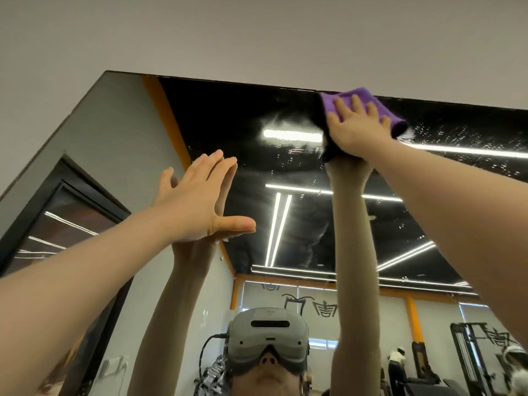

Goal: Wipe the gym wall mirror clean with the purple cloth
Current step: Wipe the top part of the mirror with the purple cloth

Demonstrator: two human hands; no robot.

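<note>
My left hand (194, 201) is flat, fingers spread, bracing on the mirror (300, 218), holding nothing. Right hand (357, 127) is flat too, pressing the purple cloth (331, 105) at the mirror's top edge. Cloth looks soft, light; palm pressure beats pinching. Droplets remain further right.

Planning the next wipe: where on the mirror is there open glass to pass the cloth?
Open glass lies between the left hand and right hand, and right of the purple cloth. Cloth already meets the mirror top edge.
</note>
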